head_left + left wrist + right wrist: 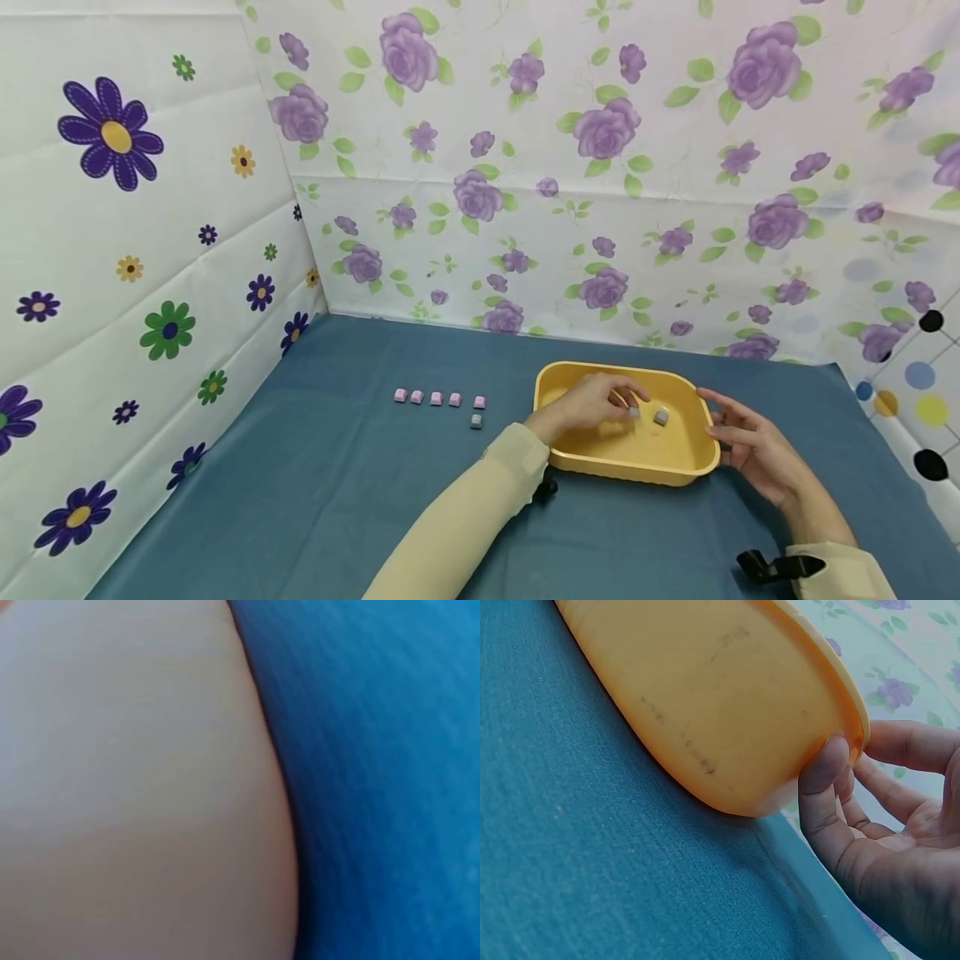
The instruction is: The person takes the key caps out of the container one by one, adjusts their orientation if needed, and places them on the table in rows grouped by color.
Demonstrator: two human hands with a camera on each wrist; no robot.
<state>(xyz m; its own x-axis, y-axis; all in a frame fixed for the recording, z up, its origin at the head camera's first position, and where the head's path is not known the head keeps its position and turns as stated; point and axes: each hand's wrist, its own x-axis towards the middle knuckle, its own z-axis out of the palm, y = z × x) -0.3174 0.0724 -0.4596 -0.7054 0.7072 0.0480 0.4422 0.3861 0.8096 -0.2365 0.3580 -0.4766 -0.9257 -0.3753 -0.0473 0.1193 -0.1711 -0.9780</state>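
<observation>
My left hand [592, 402] reaches down into the yellow tray [630, 471], its fingertips at a small grey keycap [634, 412]. Whether they pinch it or only touch it cannot be made out. Another grey keycap [661, 417] lies on the tray floor just to the right. At the tray's right end, my right hand [753, 446] holds the rim; the right wrist view shows its thumb [826, 766] against the outer wall. The left wrist view holds only blurred skin or sleeve and blue cloth, with the fingers out of sight.
Left of the tray, several pink keycaps [436, 399] stand in a row on the blue cloth [337, 492]. One grey keycap [476, 422] sits just below the row's right end. Flowered sheets [450, 275] hang behind and at the sides.
</observation>
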